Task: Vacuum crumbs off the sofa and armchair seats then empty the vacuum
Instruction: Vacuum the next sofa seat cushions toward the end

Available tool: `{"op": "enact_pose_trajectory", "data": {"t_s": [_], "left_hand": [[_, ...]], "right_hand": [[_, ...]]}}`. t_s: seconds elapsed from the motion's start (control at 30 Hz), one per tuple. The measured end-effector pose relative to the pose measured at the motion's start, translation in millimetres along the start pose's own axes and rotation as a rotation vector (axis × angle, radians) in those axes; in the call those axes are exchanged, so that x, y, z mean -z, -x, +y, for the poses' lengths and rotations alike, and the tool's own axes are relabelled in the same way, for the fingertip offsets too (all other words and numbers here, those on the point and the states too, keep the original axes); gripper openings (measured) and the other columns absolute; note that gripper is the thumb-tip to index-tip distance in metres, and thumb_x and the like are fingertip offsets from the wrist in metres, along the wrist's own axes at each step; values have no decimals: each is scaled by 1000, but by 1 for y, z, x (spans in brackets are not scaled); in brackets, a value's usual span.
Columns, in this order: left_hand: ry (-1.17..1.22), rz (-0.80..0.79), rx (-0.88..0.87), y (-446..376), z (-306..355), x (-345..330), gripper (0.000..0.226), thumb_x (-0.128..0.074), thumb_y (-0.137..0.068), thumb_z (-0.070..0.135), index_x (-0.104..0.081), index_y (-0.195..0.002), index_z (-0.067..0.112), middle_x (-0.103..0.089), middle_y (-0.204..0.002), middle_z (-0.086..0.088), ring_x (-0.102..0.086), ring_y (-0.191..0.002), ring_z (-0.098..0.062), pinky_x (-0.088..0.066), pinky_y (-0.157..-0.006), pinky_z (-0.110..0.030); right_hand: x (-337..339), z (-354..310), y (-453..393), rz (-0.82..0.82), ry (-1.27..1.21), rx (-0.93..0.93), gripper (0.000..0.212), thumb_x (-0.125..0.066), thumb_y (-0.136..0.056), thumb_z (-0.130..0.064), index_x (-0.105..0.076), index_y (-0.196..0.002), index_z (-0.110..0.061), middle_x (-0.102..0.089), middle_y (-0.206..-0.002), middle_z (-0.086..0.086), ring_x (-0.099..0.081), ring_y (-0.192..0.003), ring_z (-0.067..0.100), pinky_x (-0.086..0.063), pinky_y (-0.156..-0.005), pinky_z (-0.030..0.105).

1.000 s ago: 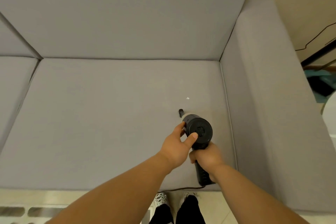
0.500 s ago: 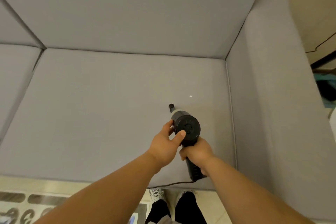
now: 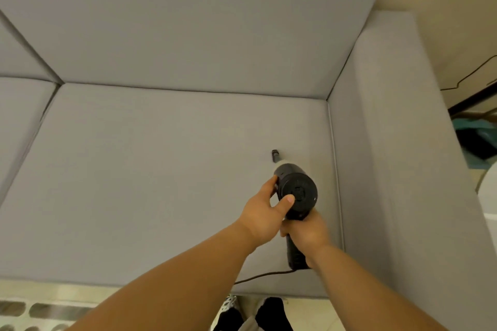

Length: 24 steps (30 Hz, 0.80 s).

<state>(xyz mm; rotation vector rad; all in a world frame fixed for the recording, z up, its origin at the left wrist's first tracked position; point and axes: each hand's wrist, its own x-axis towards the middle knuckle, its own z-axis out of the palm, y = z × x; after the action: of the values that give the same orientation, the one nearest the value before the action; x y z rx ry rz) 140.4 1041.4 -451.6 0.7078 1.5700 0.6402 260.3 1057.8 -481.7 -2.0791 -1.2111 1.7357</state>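
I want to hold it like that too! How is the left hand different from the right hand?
The left hand cups the vacuum's round body from the side, thumb on its back cap; the right hand wraps around the handle below. The left hand sits higher and nearer the nozzle, the right hand lower, near the cord. The left hand's fingers are spread, the right hand's curled in a fist. Both grip the same vacuum.

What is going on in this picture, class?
A person is vacuuming a grey sofa. Both hands hold a small black handheld vacuum: the right hand grips its handle, and the left hand steadies the round body. The nozzle points down at the seat cushion, near the armrest on the right. A cord trails off the front edge. No crumbs show around the nozzle.
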Motion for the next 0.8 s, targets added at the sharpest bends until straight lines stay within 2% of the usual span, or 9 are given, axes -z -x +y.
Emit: {"op": "enact_pose_trajectory", "data": {"t_s": [0.17,0.37,0.5,0.57,0.67,0.8], "left_hand": [[-59,-3,14,-22,8,-27,65,-51,-94,42,-18,-150,35,-39,-148,6,-42,-131,-20,-38,-80,-12],[-85,41,25,-30,6,-27,66,-52,-93,42,-19,-150,34,-41,-147,6,-46,-128,-20,-39,-80,-15],[-74,46,19,-29,8,-32,65,-53,-93,42,-21,-149,35,-42,-146,8,-50,-124,-19,-39,-64,-5],[-69,50,-3,-30,12,-33,65,-53,-92,43,-21,-148,36,-43,-145,8,-51,-122,-18,-42,-73,-8],[-69,49,-46,-35,26,-32,66,-53,-92,43,-20,-149,35,-42,-146,8,-50,-125,-19,-41,-98,-26],[-59,25,-50,-57,41,-33,64,-51,-94,41,-19,-150,34,-38,-149,6,-39,-134,-21,-35,-100,-26]], "right_hand": [[21,6,-18,9,-59,-40,24,-66,-74,8,-65,-94,-4,-67,-81,17,-60,-76,32,-49,-67,36],[21,6,-30,-43,-63,-71,24,-65,-73,9,-65,-91,-6,-66,-78,16,-58,-75,32,-49,-64,34],[28,4,-28,-34,-62,-54,24,-65,-73,10,-65,-89,-8,-66,-77,16,-57,-72,32,-49,-64,35],[30,1,-28,-11,-69,-37,23,-65,-75,10,-65,-87,-10,-67,-77,15,-58,-73,31,-48,-64,34],[33,-11,-33,41,-82,3,21,-65,-77,8,-66,-86,-12,-68,-79,15,-62,-78,34,-50,-65,34],[38,-23,-53,76,-56,23,22,-66,-77,5,-67,-93,-9,-70,-85,16,-65,-85,36,-56,-76,42]]}}
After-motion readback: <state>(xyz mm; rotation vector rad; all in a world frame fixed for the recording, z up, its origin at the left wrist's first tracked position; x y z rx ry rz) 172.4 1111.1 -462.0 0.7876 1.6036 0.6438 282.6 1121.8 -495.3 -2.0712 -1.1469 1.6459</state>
